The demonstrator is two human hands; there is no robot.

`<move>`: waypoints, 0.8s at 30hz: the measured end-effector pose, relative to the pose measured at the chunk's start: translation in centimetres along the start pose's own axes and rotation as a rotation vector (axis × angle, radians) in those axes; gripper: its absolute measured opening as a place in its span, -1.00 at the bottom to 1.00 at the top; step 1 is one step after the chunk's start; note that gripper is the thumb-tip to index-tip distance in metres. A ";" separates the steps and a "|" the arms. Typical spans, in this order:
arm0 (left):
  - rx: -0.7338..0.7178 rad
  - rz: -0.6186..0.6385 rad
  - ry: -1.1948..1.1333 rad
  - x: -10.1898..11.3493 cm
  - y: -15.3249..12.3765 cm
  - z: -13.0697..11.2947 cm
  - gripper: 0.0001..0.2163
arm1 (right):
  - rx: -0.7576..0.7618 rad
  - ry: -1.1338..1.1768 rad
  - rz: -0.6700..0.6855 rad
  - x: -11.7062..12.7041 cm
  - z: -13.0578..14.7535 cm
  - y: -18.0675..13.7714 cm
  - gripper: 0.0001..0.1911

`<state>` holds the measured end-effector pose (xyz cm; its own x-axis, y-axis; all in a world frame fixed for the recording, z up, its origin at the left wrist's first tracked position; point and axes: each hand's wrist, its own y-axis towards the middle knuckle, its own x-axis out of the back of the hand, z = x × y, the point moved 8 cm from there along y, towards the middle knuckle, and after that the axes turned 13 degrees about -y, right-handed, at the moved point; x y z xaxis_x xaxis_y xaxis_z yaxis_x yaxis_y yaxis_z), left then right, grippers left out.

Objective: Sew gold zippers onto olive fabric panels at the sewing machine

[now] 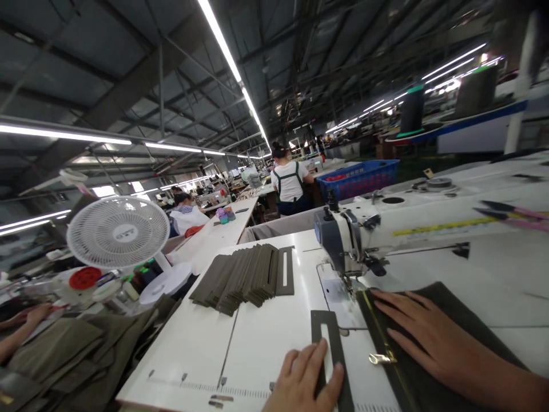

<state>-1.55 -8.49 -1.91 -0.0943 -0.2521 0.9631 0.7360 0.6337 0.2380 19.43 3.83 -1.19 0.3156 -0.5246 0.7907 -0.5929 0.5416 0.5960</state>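
My right hand [429,337] lies flat with fingers stretched out on a dark olive fabric piece [446,303]. Along that fabric's left edge runs a zipper [397,360] with a brass-coloured pull [380,359]. The fabric's far end lies just in front of the needle area of a white sewing machine [349,252]. My left hand [304,380] rests on a flat olive strip with a long slot [326,323], fingertips on its left side and thumb across its right side. This strip lies on the white table, left of the zipper and apart from it.
Overlapping slotted olive pieces [244,277] lie in a row on the table [193,355]. A white fan [120,232] and heaped olive fabric [81,349] are at left. Scissors [510,214] lie on the machine bed. Beyond are a blue basket [360,177] and co-workers.
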 end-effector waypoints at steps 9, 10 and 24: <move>-0.140 0.047 0.118 -0.1 -1.6 -0.6 -0.32 | 0.037 0.152 0.138 0.0 -0.2 0.2 -0.46; -0.147 0.064 0.091 0.1 -1.6 -0.6 -0.30 | 0.018 0.166 0.128 0.4 -0.2 0.3 -0.47; -0.091 0.217 -0.102 3.2 -0.2 0.0 -0.37 | 0.032 0.185 0.158 1.1 -0.2 0.4 -0.48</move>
<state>-2.04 -9.44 1.09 0.0086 -0.0391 0.9992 0.8031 0.5956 0.0164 19.66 3.59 -0.08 0.3461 -0.3041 0.8875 -0.6681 0.5843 0.4607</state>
